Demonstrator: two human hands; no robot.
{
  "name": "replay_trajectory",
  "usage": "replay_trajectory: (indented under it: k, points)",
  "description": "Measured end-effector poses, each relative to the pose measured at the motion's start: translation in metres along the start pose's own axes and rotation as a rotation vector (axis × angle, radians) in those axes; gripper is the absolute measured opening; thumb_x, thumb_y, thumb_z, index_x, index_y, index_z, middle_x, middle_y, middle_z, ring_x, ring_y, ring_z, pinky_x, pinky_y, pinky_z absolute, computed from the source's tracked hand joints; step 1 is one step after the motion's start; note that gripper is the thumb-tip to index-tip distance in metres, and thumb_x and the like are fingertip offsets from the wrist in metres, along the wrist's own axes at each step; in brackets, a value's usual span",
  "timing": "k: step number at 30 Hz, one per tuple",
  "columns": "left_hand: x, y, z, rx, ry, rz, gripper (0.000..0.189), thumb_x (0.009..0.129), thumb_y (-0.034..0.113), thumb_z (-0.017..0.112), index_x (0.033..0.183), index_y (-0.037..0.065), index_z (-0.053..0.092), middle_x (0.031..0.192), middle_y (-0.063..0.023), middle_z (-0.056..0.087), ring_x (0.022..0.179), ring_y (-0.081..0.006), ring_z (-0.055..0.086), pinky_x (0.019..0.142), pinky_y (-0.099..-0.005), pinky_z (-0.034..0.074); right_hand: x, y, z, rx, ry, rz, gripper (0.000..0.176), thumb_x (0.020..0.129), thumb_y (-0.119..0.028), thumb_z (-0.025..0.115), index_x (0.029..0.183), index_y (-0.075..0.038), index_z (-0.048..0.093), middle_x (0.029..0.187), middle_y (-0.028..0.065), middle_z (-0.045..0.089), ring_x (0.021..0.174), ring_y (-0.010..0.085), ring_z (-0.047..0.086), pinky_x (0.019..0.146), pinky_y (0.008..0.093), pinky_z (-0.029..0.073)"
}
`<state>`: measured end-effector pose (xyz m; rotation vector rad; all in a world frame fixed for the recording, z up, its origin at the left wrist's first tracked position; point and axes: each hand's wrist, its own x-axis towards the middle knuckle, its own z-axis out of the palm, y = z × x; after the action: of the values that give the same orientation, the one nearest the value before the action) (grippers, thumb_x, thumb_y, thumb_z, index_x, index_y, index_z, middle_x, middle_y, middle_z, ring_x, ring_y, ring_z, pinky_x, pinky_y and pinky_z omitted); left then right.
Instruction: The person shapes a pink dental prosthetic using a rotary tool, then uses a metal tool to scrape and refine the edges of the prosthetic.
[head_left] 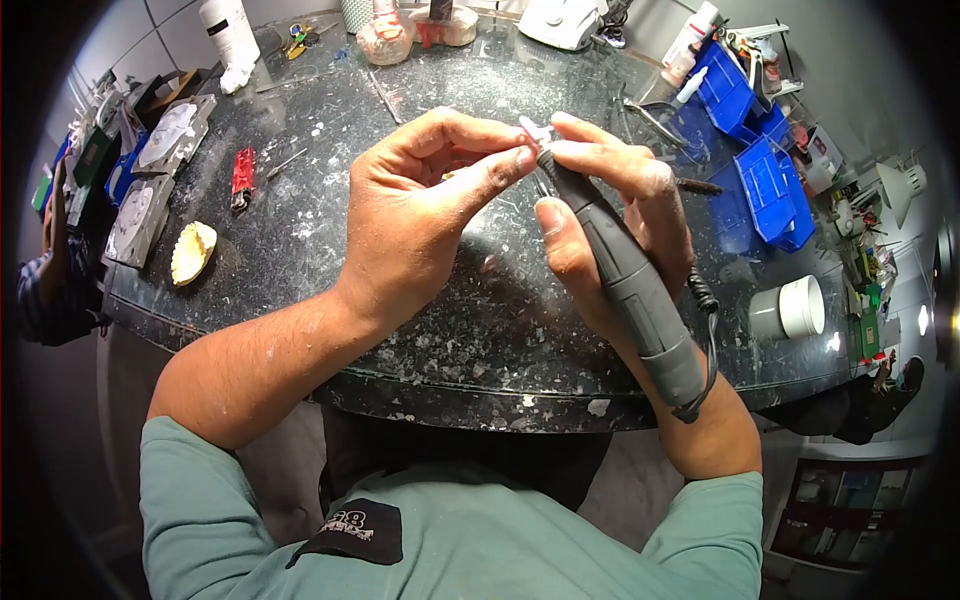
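My right hand (pixel 645 190) is wrapped round a dark grey rotary handpiece (pixel 625 265), its cord trailing from the back end near my wrist. At the handpiece's front end, my left hand (pixel 415 205) pinches a small pink and white piece (pixel 529 128) between thumb and fingertips. The fingertips of both hands nearly meet there, and the exact shape of the piece is partly hidden. A pale yellow dental cast (pixel 193 252) lies on the bench to the left. Beyond it are a red lighter-like object (pixel 243 178) and a thin metal tool (pixel 287 163).
Grey plaster-filled blocks (pixel 140 220) line the bench's left edge. Blue bins (pixel 775 195), pliers (pixel 655 122) and a white tub (pixel 800 306) stand right. A white bottle (pixel 228 38) and a stained round jar (pixel 386 38) are at the back. Another person's striped sleeve (pixel 50 295) shows far left.
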<state>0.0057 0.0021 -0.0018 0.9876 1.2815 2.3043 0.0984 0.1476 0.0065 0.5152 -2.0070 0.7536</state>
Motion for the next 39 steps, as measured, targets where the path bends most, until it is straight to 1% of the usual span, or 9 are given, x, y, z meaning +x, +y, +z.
replay_trajectory:
  k: [9, 18, 20, 24, 29, 32, 36, 38, 39]
  points:
    - [-0.0006, -0.0022, 0.0009, 0.023, 0.031, 0.030, 0.010, 0.085, -0.001, 0.067, 0.095, -0.002, 0.065, 0.094, -0.0090, 0.069, 0.089, -0.0122, 0.066, 0.084, -0.0249, 0.053, 0.0007, 0.0021, 0.0028, -0.011, 0.006, -0.066, 0.035, 0.078, -0.001, 0.066, 0.111, 0.003, 0.054, 0.110, 0.0183, 0.060, 0.111, 0.0332, 0.058, 0.093, 0.0422, 0.047]
    - [0.0007, -0.0061, -0.0007, -0.047, 0.025, 0.004, 0.011, 0.086, -0.002, 0.066, 0.097, -0.002, 0.065, 0.096, -0.0099, 0.069, 0.091, -0.0129, 0.066, 0.085, -0.0263, 0.053, 0.0020, 0.0017, 0.0007, -0.040, -0.006, -0.086, 0.035, 0.078, -0.003, 0.067, 0.111, 0.003, 0.055, 0.108, 0.0178, 0.061, 0.111, 0.0350, 0.059, 0.094, 0.0434, 0.046]
    - [0.0009, -0.0065, -0.0005, -0.035, 0.009, 0.049, 0.011, 0.086, -0.003, 0.065, 0.097, -0.002, 0.065, 0.098, -0.0103, 0.069, 0.092, -0.0135, 0.066, 0.086, -0.0266, 0.053, 0.0017, 0.0014, 0.0006, -0.061, -0.017, -0.098, 0.035, 0.078, -0.003, 0.067, 0.111, 0.003, 0.055, 0.108, 0.0177, 0.061, 0.111, 0.0352, 0.058, 0.094, 0.0436, 0.046]
    - [0.0013, -0.0088, -0.0032, -0.027, 0.012, 0.029, 0.012, 0.086, -0.004, 0.064, 0.097, -0.002, 0.065, 0.099, -0.0107, 0.068, 0.093, -0.0144, 0.065, 0.087, -0.0272, 0.053, 0.0017, 0.0031, 0.0015, -0.030, 0.003, -0.092, 0.035, 0.078, -0.003, 0.067, 0.110, 0.003, 0.055, 0.108, 0.0168, 0.061, 0.111, 0.0358, 0.058, 0.095, 0.0449, 0.045]
    - [0.0024, -0.0104, -0.0029, -0.057, -0.014, 0.084, 0.014, 0.085, -0.005, 0.065, 0.098, -0.001, 0.065, 0.100, -0.0109, 0.068, 0.096, -0.0148, 0.064, 0.089, -0.0279, 0.052, 0.0018, 0.0023, 0.0005, -0.046, -0.015, -0.096, 0.034, 0.078, -0.003, 0.066, 0.110, 0.003, 0.055, 0.107, 0.0164, 0.061, 0.110, 0.0357, 0.059, 0.096, 0.0466, 0.044]
    - [0.0020, -0.0079, -0.0023, 0.026, -0.011, 0.115, 0.013, 0.084, -0.005, 0.065, 0.096, -0.001, 0.065, 0.101, -0.0105, 0.067, 0.097, -0.0151, 0.064, 0.089, -0.0279, 0.052, -0.0001, 0.0061, 0.0028, 0.002, 0.018, -0.078, 0.034, 0.078, -0.003, 0.066, 0.109, 0.003, 0.055, 0.107, 0.0161, 0.061, 0.115, 0.0363, 0.056, 0.097, 0.0469, 0.044]
    - [0.0024, -0.0100, -0.0030, -0.011, -0.016, 0.120, 0.012, 0.084, -0.005, 0.066, 0.096, -0.001, 0.065, 0.101, -0.0105, 0.067, 0.097, -0.0156, 0.064, 0.089, -0.0282, 0.053, 0.0025, 0.0002, -0.0017, -0.052, -0.025, -0.092, 0.032, 0.081, -0.006, 0.067, 0.109, 0.003, 0.055, 0.108, 0.0171, 0.060, 0.115, 0.0363, 0.056, 0.098, 0.0470, 0.043]
    - [0.0034, -0.0084, -0.0022, 0.044, -0.004, 0.123, 0.013, 0.084, -0.006, 0.066, 0.096, -0.002, 0.065, 0.101, -0.0109, 0.067, 0.098, -0.0163, 0.063, 0.089, -0.0286, 0.053, 0.0026, -0.0004, -0.0035, -0.034, -0.043, -0.049, 0.035, 0.086, -0.018, 0.068, 0.111, 0.002, 0.053, 0.106, 0.0171, 0.060, 0.114, 0.0342, 0.057, 0.098, 0.0468, 0.043]
    - [0.0042, -0.0077, -0.0022, 0.044, -0.006, 0.124, 0.013, 0.084, -0.006, 0.066, 0.096, -0.002, 0.065, 0.101, -0.0109, 0.067, 0.098, -0.0163, 0.063, 0.089, -0.0286, 0.053, 0.0024, 0.0059, 0.0010, 0.032, 0.116, -0.035, 0.037, 0.080, -0.017, 0.077, 0.108, -0.001, 0.060, 0.103, 0.0119, 0.064, 0.104, 0.0277, 0.062, 0.093, 0.0411, 0.047]
